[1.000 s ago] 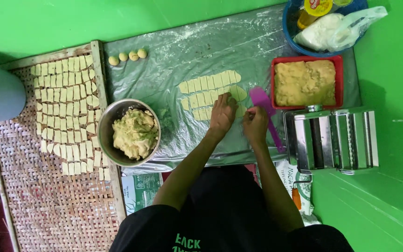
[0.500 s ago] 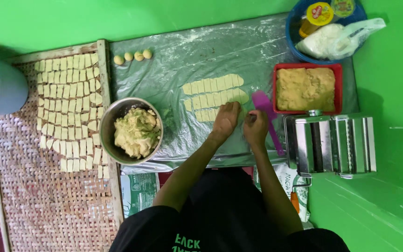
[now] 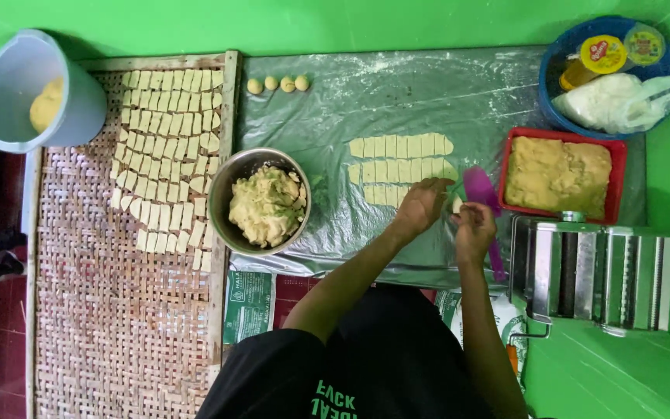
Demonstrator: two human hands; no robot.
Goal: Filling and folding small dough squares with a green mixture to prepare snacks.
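fingers point(image 3: 459, 203) pinching dough piece point(image 3: 456, 205) | floured plastic sheet point(image 3: 350, 101) | woven tray point(image 3: 110, 310) | green floor point(image 3: 350, 23)

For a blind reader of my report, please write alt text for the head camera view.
Both hands, left hand and right hand, meet over a small dough piece beside rows of dough squares on a plastic sheet. A bowl of filling stands to the left.

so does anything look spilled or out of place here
Nothing spilled. Flour dusts the plastic sheet; dough squares lie in tidy rows, the hands hold one piece, and the purple scraper lies partly under the right hand.
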